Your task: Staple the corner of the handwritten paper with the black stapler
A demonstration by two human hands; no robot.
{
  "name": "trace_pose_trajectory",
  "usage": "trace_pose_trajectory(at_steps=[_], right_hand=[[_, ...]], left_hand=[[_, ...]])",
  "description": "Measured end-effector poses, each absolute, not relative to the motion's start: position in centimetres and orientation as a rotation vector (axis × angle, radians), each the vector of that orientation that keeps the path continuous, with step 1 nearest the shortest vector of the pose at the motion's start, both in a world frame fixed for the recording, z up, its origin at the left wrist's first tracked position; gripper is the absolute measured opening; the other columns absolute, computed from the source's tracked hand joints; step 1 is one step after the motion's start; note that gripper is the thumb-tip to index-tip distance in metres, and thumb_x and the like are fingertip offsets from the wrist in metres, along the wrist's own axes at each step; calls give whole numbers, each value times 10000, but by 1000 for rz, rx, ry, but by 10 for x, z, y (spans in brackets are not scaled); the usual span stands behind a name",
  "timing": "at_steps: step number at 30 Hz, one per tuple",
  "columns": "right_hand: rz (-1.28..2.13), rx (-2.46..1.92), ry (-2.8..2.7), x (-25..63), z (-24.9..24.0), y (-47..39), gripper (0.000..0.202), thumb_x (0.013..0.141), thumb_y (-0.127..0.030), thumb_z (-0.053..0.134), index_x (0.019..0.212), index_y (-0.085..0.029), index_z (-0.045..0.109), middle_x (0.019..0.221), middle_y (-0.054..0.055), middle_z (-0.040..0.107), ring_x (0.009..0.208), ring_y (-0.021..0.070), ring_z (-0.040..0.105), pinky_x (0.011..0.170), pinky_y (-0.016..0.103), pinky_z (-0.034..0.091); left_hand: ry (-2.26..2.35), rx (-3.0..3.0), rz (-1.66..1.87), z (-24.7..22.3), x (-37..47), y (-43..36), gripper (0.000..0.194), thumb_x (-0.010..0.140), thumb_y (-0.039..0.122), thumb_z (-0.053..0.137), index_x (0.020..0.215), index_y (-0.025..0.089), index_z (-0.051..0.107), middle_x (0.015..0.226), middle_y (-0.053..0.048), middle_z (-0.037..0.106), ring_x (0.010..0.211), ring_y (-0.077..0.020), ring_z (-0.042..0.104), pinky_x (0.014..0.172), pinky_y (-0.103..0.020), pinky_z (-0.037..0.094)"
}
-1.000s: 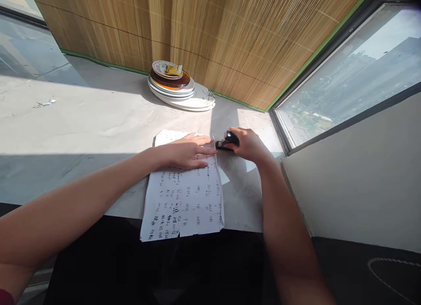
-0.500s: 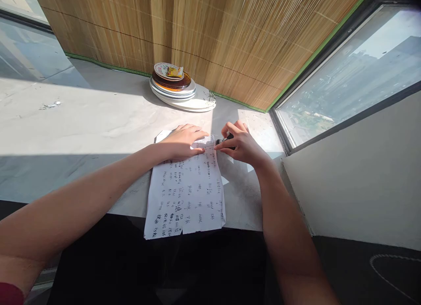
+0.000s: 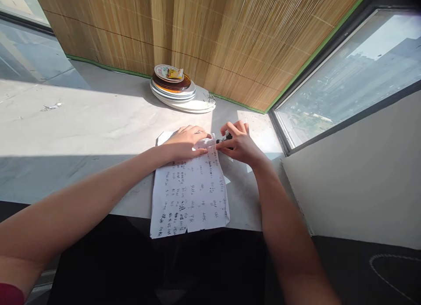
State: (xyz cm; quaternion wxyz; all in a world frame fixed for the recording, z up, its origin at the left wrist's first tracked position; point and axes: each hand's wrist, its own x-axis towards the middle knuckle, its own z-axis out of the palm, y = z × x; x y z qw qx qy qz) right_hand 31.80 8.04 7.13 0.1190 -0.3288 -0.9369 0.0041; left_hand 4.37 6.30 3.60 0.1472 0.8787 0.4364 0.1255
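A white sheet of paper [image 3: 184, 195] covered in handwriting lies on the grey ledge, its near end jutting over the front edge. My left hand [image 3: 187, 143] rests flat on the sheet's upper part, palm down, with fingers stretched out toward the right. Beside the sheet's upper right edge, my right hand [image 3: 237, 140] is closed around a small black tool [image 3: 226, 139] with a shiny part. My fingers hide most of that tool, so its kind is unclear. Its left end meets or nearly meets the paper's edge.
Behind the paper stands a stack of plates [image 3: 174, 94], with a small yellow packet [image 3: 175, 73] on top. A bamboo blind [image 3: 197, 33] hangs at the back. White scraps [image 3: 51, 106] lie far left. A window [image 3: 348, 86] and a white wall [image 3: 358, 173] bound the right.
The paper has shifted slightly right and turned a little, its near end swinging right. My left hand has moved a bit right with it. My right hand stays almost in place around the black tool.
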Motion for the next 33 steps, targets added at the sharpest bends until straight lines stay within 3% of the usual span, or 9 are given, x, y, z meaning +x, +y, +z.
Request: trace_pose_trajectory(at_steps=[4, 10, 15, 18, 27, 33], right_hand=[[-53, -1025, -2695, 325, 70, 85, 111, 943, -318, 779, 907, -334, 883, 1255, 104, 587, 1225, 411, 501, 1068, 649, 394], [64, -1000, -2606, 331, 72, 85, 141, 918, -260, 723, 858, -316, 838, 1402, 67, 603, 1342, 435, 514, 1112, 676, 409], [401, -1078, -2389, 333, 72, 87, 307, 909, -249, 666, 1207, -301, 714, 1333, 83, 687, 1230, 337, 641, 1069, 567, 520], [591, -1107, -2291, 330, 70, 86, 361, 933, -281, 657, 1291, -284, 612, 1264, 77, 759, 1164, 289, 697, 1062, 508, 557], [767, -1040, -2201, 329, 71, 84, 187, 905, -348, 771, 1065, -253, 756, 1144, 63, 820, 1043, 275, 780, 1017, 501, 633], [760, -1062, -2208, 328, 71, 84, 188, 883, -354, 792, 1043, -255, 790, 1146, 50, 833, 1061, 283, 781, 1057, 519, 631]], left_hand=[[1201, 2611, 324, 37, 46, 58, 589, 1066, 612, 481, 1585, 355, 586, 1778, -86, 413, 1637, -379, 310, 1332, -648, 212], [1068, 2628, 167, 40, 52, 50, 529, 1126, 492, 380, 1614, 386, 556, 1798, -85, 385, 1656, -368, 295, 1318, -754, 108], [1051, 2644, 179, 39, 53, 51, 547, 1095, 444, 415, 1623, 403, 551, 1753, -54, 464, 1641, -358, 314, 1332, -724, 119], [1026, 2666, 203, 38, 52, 50, 572, 1059, 431, 456, 1623, 431, 551, 1731, -46, 495, 1618, -373, 340, 1317, -716, 175], [1052, 2655, 183, 43, 53, 45, 692, 986, 426, 540, 1675, 468, 488, 1714, -54, 502, 1556, -468, 373, 1272, -772, 185], [1006, 2662, 209, 44, 55, 43, 736, 961, 392, 553, 1689, 456, 461, 1656, -54, 562, 1589, -435, 313, 1302, -748, 150]])
